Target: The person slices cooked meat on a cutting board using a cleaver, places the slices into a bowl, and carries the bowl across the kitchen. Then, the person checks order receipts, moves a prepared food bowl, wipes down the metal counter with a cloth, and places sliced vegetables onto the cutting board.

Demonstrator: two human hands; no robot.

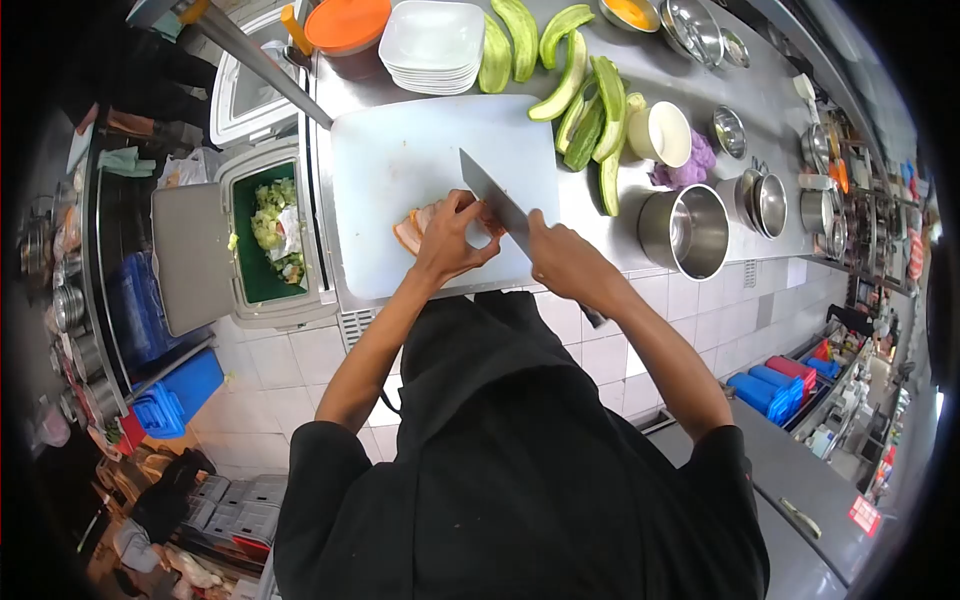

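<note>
A piece of meat with a pale fatty layer and a browned edge, like pork belly [408,232], lies on the white cutting board [380,150]. My left hand [452,240] bends over it, thumb and fingers curled to grip its right end. In my right hand [562,258] is the handle of a large kitchen knife [492,192]. Its blade slants up and left across the board, right beside my left fingertips. The fingers hide part of the meat, so where the edge meets it cannot be seen.
Peeled green gourds [572,85] lie beyond the board, near stacked white dishes [430,45] and an orange-lidded tub [346,22]. A steel pot [685,232] and white container [660,134] stand to the right. An open bin [238,240] with vegetable scraps adjoins the counter's left end.
</note>
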